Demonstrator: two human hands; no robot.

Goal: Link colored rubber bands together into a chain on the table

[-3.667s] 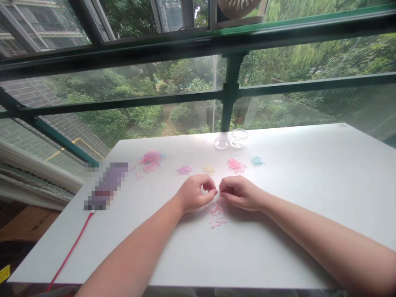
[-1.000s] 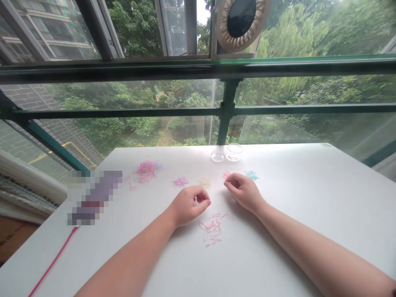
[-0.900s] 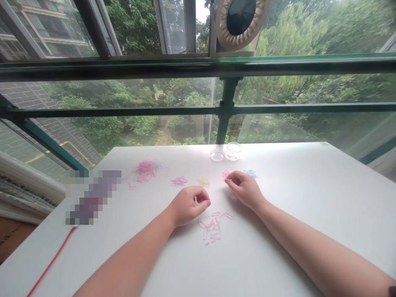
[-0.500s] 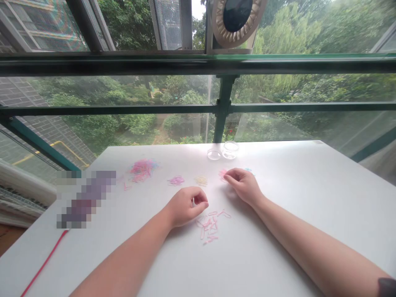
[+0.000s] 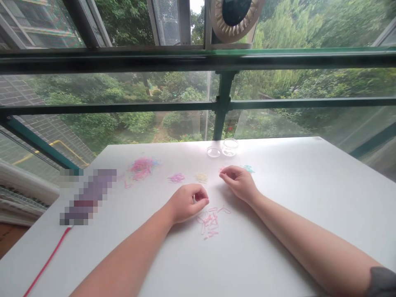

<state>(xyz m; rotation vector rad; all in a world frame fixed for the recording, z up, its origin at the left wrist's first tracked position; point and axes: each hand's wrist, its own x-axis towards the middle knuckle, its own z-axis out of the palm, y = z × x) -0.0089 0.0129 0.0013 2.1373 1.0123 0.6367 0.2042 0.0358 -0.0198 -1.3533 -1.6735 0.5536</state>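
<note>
My left hand [image 5: 189, 202] rests low over the table's middle, thumb and fingertips pinched together; whatever they hold is too small to name. Just right of and below it lies a loose group of pale pink bands [image 5: 210, 222]. My right hand [image 5: 239, 181] is also closed in a pinch, its contents hidden, and partly covers a small pink pile [image 5: 221, 169]. Behind that hand is a small teal pile [image 5: 248, 168]. A pale yellow pile [image 5: 201, 177] and a purple pile [image 5: 176, 177] lie further left, beyond my left hand.
On the white table [image 5: 297, 198], a large mixed pile [image 5: 142, 167] sits at the back left. A clear jar [image 5: 230, 147] and a clear round lid [image 5: 213, 152] stand near the back edge. A blurred-out object [image 5: 89, 198] with a red cord [image 5: 46, 262] lies left.
My right hand has shifted slightly left, and more of the teal pile shows behind it. My left hand stays nearly in place, still pinched. The view has tilted slightly.
</note>
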